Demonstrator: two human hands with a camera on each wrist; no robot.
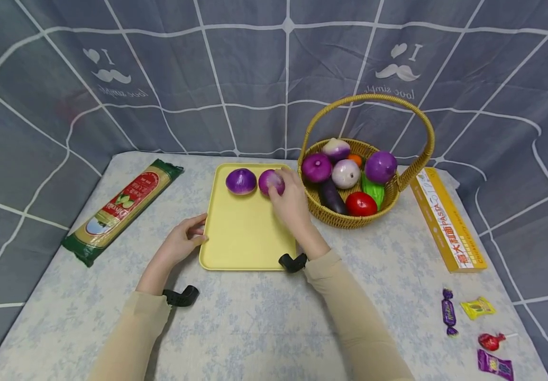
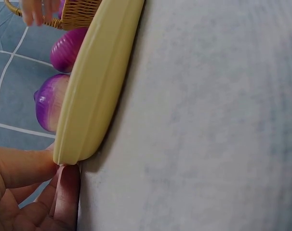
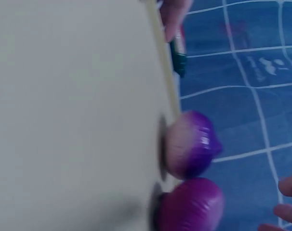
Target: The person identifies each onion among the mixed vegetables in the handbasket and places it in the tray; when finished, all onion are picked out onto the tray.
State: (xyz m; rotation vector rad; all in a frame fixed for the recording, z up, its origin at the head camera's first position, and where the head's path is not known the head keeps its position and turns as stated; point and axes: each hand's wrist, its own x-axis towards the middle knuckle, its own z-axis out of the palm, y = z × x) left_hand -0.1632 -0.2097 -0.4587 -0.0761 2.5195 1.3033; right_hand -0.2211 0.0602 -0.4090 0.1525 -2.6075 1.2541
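Onions are sitting at the far end of the yellow tray (image 1: 247,233): nearest the viewer, the left hand (image 1: 182,243) is holding the tray's near left corner on the desk (image 1: 255,323), thumb and fingers pinching the rim (the left wrist view is showing this closely). Further on, the right hand (image 1: 292,201) is resting its fingers on the right purple onion (image 1: 269,181), though whether they are gripping it I cannot tell, while the left purple onion (image 1: 240,181) is lying just beside it. Beyond, to the right, a wicker basket (image 1: 350,218) is holding more vegetables.
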